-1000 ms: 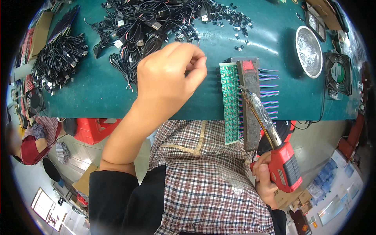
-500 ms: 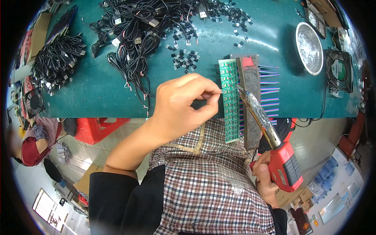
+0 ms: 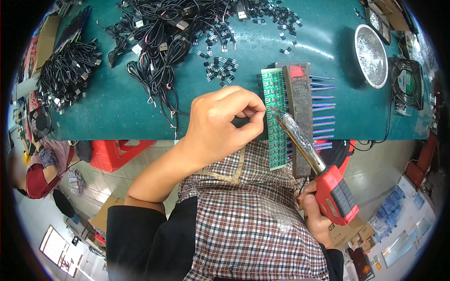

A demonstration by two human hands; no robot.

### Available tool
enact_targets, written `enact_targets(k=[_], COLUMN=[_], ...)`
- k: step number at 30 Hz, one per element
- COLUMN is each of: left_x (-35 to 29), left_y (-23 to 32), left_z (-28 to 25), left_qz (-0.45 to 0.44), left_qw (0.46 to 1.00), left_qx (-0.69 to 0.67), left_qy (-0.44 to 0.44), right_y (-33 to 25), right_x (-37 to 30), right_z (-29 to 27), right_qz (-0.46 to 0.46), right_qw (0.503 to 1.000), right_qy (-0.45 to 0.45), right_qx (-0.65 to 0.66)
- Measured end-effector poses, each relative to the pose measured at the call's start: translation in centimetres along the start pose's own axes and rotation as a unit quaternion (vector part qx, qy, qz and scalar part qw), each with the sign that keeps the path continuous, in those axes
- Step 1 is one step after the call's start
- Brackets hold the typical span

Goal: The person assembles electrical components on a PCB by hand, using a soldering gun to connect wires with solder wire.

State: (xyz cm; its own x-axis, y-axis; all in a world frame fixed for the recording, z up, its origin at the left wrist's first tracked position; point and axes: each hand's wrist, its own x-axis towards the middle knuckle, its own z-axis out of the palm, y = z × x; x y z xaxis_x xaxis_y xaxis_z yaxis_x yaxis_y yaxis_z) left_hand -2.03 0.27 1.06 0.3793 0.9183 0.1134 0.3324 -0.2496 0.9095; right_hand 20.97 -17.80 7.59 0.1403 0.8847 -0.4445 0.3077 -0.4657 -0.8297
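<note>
My left hand is closed in a pinch at the left edge of a green circuit board panel; whatever lies between thumb and forefinger is too small to name. My right hand grips a red-and-black soldering iron by its handle. The iron's tip is over the panel, close to the pinching fingertips. A dark, heavy-looking bar lies along the panel's right side. Thin multicoloured wires stick out to the right beyond the bar. The panel's near end overhangs the table edge.
Black cables with USB plugs heap at the far left-centre, beside another bundle. Small black parts with metal legs lie scattered nearby. A round metal dish and a fan stand right. Another person sits left.
The soldering iron has shifted left and slightly up in the picture, its tip moving from beside the bar to the panel's left part near my fingertips. My left hand keeps its pinch.
</note>
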Motion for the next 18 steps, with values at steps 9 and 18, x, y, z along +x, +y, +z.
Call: enact_targets(k=[9,18], left_x=[0.1,0.3], left_y=[0.0,0.1], left_z=[-0.1,-0.1], left_qz=[-0.005,-0.003], left_qw=[1.000,1.000], left_qx=[0.005,0.001], left_qy=[-0.011,-0.007], right_y=[-0.3,-0.7], right_x=[0.7,0.6], right_z=[0.4,0.5], right_qz=[0.000,0.041], right_qw=[1.000,0.999], right_qy=[-0.008,-0.003], right_qx=[0.018,0.025])
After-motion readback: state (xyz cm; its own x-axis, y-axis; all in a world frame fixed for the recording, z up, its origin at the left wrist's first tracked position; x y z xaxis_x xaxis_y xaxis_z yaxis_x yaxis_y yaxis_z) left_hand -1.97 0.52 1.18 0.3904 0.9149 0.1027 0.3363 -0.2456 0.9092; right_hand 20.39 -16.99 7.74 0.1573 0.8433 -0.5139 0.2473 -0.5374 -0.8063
